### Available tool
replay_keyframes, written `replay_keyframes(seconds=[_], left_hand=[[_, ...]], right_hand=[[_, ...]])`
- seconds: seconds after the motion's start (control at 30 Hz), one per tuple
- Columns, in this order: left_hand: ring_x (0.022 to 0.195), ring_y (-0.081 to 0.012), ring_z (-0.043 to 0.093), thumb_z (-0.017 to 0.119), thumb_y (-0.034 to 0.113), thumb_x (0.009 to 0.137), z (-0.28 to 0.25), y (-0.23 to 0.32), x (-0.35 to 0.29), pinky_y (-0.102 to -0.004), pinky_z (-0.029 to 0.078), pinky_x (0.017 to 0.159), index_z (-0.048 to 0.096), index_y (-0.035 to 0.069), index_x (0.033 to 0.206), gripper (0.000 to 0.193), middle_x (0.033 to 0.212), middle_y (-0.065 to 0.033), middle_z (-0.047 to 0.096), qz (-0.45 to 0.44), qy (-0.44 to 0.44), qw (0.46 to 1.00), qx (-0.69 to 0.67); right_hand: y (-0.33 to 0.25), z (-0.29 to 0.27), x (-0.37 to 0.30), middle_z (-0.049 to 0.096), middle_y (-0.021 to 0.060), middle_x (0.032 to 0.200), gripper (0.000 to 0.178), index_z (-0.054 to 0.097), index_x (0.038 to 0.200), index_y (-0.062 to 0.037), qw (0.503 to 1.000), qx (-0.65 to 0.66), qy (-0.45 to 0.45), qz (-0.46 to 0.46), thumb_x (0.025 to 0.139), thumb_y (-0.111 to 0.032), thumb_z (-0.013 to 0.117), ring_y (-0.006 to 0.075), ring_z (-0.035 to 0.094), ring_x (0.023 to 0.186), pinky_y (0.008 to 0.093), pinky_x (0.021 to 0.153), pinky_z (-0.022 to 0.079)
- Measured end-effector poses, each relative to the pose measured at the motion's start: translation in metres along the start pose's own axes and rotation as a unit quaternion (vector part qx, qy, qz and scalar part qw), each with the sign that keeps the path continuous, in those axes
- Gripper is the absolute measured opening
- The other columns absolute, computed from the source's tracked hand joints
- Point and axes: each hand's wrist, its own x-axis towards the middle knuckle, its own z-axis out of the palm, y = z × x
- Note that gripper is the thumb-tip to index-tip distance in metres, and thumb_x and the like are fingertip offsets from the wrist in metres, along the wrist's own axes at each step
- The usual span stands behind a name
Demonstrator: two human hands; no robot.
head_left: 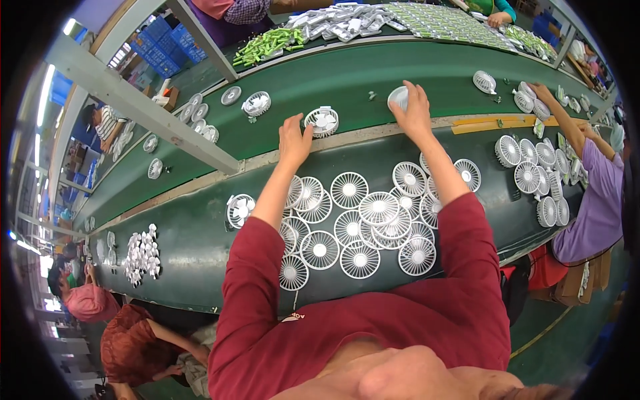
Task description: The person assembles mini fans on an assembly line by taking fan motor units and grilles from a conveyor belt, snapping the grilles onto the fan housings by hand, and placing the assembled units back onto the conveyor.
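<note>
Our left hand (293, 141) curves empty beside a fan (323, 123); our right hand (412, 113) grips a cover (397, 99), likely light, stiff, best rim-held.

Nearby: three housings (323, 123), roughly twenty grilles (379, 209) (overlapping).

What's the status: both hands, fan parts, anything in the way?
Left hand open at left edge of white fan housing, contact unclear. Right hand on white round part. White grilles piled nearer in, apart from both hands.
</note>
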Motion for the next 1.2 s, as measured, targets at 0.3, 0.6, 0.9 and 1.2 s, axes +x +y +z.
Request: replay_keyframes(seconds=[0.3, 0.6, 0.9, 1.2], left_hand=[[0.095, -0.0366, 0.061, 0.060, 0.025, 0.082, 0.038, 0.005, 0.050, -0.0455, 0.049, 0.083, 0.064, 0.006, 0.102, 0.027, 0.099, -0.0194, 0.065, -0.039, -0.128, 0.987, 0.088], [0.087, -0.0367, 0.064, 0.053, 0.021, 0.092, 0.018, 0.014, 0.015, -0.0451, 0.049, 0.075, 0.055, 0.004, 0.102, 0.021, 0.088, -0.0197, 0.066, -0.052, -0.039, 0.998, -0.020], [0.090, -0.0094, 0.055, 0.051, 0.025, 0.097, -0.025, 0.035, -0.051, -0.0258, 0.043, 0.081, 0.061, -0.002, 0.111, 0.032, 0.099, -0.0041, 0.064, -0.221, 0.110, 0.839, -0.485], [0.111, -0.0230, 0.058, 0.045, 0.038, 0.098, -0.044, 0.071, -0.101, -0.0412, 0.048, 0.095, 0.048, 0.004, 0.125, 0.044, 0.122, -0.0119, 0.057, -0.267, 0.024, 0.608, -0.747]], right_hand=[[-0.104, -0.019, -0.091, 0.057, 0.0162, 0.118, 0.065, 0.055, 0.122, -0.0039, 0.886, 0.086, -0.414, -0.191, 0.067, -0.031, 0.079, 0.0348, 0.052, 0.111, 0.0431, 0.093, 0.045], [-0.093, -0.011, -0.090, 0.059, 0.0156, 0.101, 0.060, 0.063, 0.107, -0.0030, 0.879, 0.053, -0.433, -0.192, 0.057, -0.030, 0.085, 0.0333, 0.053, 0.102, 0.0397, 0.085, 0.048], [-0.105, -0.034, -0.046, 0.067, 0.0087, 0.086, 0.031, 0.057, 0.097, -0.0010, 0.848, 0.394, -0.350, 0.059, 0.073, -0.010, 0.075, 0.0124, 0.064, 0.079, 0.0274, 0.067, 0.050], [-0.164, -0.019, -0.073, 0.060, 0.0144, 0.109, 0.033, 0.057, 0.115, -0.0022, 0.936, 0.285, -0.116, -0.172, 0.082, -0.005, 0.061, 0.0298, 0.058, 0.103, 0.0372, 0.088, 0.047]])
